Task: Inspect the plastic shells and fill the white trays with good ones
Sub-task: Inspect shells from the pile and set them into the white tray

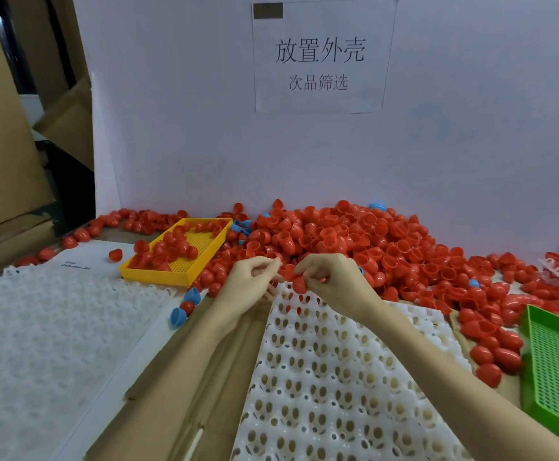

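Red shell: pinched in the fingertips of the right hand, dome downward, just over the far edge of the white tray. It sits between the pile and the first row of sockets, probably so it can be looked over and then dropped straight in.

Left hand: fingers curled, tips drawn together beside the shell; whether they pinch a second shell or only steady the first cannot be told (the fingers hide the gap).

White tray, centre: sockets open and unfilled as far as visible, save for a hint of red in one or two of the far ones, under the hands. Laid lengthwise toward the person, likely for easy reach. Filling appears barely begun.

Stack of white trays: at left, none filled, with a printed sheet lying on it.

Shell pile: a loose heap of red shells along the back wall, with a few blue shells mixed in.

Yellow tray: left of the pile, partly filled with red shells (possibly rejects).

Green tray: at right edge, its visible part holding nothing.

Table: covered in flattened brown cardboard.

Room: a pale partition behind, bearing a paper notice in Chinese characters; cardboard boxes stacked at left.
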{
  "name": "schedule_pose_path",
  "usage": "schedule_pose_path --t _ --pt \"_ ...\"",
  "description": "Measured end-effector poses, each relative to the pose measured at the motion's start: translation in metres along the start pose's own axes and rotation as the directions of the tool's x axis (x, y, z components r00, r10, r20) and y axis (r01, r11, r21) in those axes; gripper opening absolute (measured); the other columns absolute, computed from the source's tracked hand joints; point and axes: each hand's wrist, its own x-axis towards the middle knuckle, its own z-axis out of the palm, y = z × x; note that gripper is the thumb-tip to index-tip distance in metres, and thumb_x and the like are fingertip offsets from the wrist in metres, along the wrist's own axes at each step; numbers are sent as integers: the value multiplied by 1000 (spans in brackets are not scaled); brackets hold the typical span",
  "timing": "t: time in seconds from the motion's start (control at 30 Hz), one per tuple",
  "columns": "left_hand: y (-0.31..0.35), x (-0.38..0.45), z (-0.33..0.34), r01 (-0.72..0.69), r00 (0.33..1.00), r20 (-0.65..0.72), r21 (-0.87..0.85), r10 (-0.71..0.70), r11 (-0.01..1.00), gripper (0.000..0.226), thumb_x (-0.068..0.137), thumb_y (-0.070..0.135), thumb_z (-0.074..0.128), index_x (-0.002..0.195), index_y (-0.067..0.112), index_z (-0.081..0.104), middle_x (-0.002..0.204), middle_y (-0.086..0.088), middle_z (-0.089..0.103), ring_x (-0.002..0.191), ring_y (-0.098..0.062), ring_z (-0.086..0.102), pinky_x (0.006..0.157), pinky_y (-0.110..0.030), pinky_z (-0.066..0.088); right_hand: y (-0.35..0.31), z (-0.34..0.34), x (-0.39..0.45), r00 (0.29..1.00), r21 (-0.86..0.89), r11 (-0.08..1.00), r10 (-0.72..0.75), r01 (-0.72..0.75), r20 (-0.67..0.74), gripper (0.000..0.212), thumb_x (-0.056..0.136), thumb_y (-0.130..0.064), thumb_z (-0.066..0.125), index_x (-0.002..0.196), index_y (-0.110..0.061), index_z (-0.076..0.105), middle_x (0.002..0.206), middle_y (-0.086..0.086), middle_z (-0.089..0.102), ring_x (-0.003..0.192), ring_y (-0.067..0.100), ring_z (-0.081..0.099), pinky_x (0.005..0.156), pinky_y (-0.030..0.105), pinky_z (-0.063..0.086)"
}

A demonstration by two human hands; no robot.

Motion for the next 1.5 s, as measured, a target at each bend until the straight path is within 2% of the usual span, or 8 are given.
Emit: schedule_pose_path --t 0.1,0.37,0.57,0.7,0.83,1.07,1.23,1.5 --pt "4 -3 1 -27 989 143 -84 39 996 16 99 26 70 113 20 76 99 0 79 84 -15 77 68 -18 57 4 0 3 999 30 998 -50 51 -19 33 92 2 68 109 -24 78 99 -8 75 95 5 70 88 26 58" --pt "3 1 7 -357 921 -95 181 378 916 29 83 14 86 94 30 64 94 10 74 88 -2 72 77 -18 59 6 0 9 981 254 965 106 -62 -162 15 98 -14 68 111 -20 68 93 -6 75 87 4 72 80 19 57" --pt "0 0 10 -554 805 3 361 593 750 23 85 5 83 96 15 65 95 8 69 88 -4 68 76 -15 56 5 -10 18 987 310 937 147 -159 61 15 91 -32 78 98 -20 82 95 -8 79 93 3 73 87 21 58" --pt "2 1 -1 -484 873 158 395 461 781 38 86 3 75 112 26 59 107 9 61 90 -7 61 77 -17 54 8 -5 28 992 164 978 126 -129 28 9 89 -15 79 98 -15 82 92 -6 78 87 6 74 82 18 58" --pt "-2 9 -13 -298 942 -35 365 333 882 31 92 -2 62 109 22 54 104 2 59 78 -11 59 68 -15 49 8 9 31 999 -73 997 17 -14 45 9 88 -11 79 96 -13 80 93 -5 75 76 -3 65 71 4 50" --pt "-23 15 1 55 998 -46 292 -44 955 16 105 35 57 109 21 65 98 -1 75 83 -19 74 82 -43 62 1 22 38 978 -338 933 -57 124 202 26 92 -3 69 115 -12 76 115 5 70 101 21 67 91 30 56" --pt "-25 12 9 34 998 -59 280 -18 960 31 94 54 69 104 25 71 89 7 77 83 -6 73 77 -28 61 0 22 38 978 -346 928 -77 141 194 34 99 2 55 120 -14 76 120 6 70 105 21 67 91 25 53" --pt "-23 9 10 49 997 -74 250 -32 967 17 94 35 74 106 27 65 92 2 75 89 -14 73 82 -36 61 7 24 28 991 -227 968 -92 112 96 40 96 12 49 118 -10 75 120 3 74 110 15 68 91 10 45"
